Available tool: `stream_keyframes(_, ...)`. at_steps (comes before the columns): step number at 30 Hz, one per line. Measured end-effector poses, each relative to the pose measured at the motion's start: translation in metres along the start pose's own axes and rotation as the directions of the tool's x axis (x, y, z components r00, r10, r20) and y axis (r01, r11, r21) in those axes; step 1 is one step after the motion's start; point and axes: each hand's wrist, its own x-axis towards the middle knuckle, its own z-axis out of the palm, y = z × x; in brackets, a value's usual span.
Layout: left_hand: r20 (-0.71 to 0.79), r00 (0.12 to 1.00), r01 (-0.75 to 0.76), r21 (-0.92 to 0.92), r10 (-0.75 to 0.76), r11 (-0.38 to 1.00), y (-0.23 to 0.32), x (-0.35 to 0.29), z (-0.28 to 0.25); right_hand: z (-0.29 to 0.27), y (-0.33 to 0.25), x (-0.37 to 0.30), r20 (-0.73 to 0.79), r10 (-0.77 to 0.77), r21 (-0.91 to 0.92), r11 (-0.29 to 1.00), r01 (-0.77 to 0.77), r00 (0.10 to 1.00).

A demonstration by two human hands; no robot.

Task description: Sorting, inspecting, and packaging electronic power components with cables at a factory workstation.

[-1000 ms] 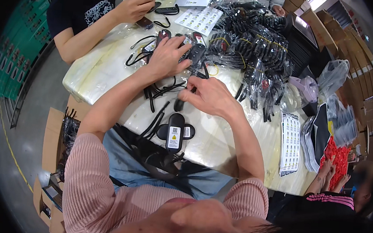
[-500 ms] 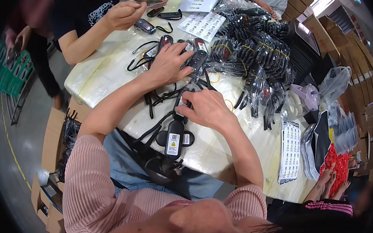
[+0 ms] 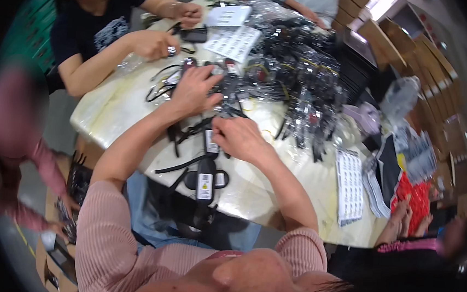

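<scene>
My left hand [image 3: 195, 91] lies spread over black handheld devices [image 3: 229, 85] in the middle of the table, its fingers apart. Close to it on the right, my right hand [image 3: 240, 138] has its fingers curled in against a black device with a white label [image 3: 211, 142]; the fingertips are partly hidden. Nearer to me, another black handheld device [image 3: 205, 181] bears a white label with a yellow triangle. It lies across a further dark labelled piece [image 3: 220, 179]. Black wrist straps [image 3: 181, 164] trail to the left of these.
Bagged black devices [image 3: 310, 80] are heaped at the far right. Sticker sheets lie at the back [image 3: 233, 41] and right [image 3: 349, 188]. A co-worker's hands [image 3: 156, 45] are at far left; a person in pink [image 3: 50, 170] reaches into cartons beside the table. Red items [image 3: 413, 198] lie at the right.
My right hand's fingers have drawn closer together over the labelled device. The person in pink has come nearer on the left. The co-worker's hands have moved apart and lower.
</scene>
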Motion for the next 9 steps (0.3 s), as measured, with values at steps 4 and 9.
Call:
stream_keyframes(4,0.024,0.999,0.046,0.0,-0.046,0.999,0.0006,0.0008,0.0016,0.0014,0.0051,0.0019,0.001,-0.025,0.069,0.997,0.025,1.0)
stream_keyframes(9,0.079,0.993,0.091,0.029,-0.093,0.995,-0.001,0.0031,0.0064,-0.0019,0.0074,0.0008,0.041,-0.014,0.216,0.976,0.005,0.999)
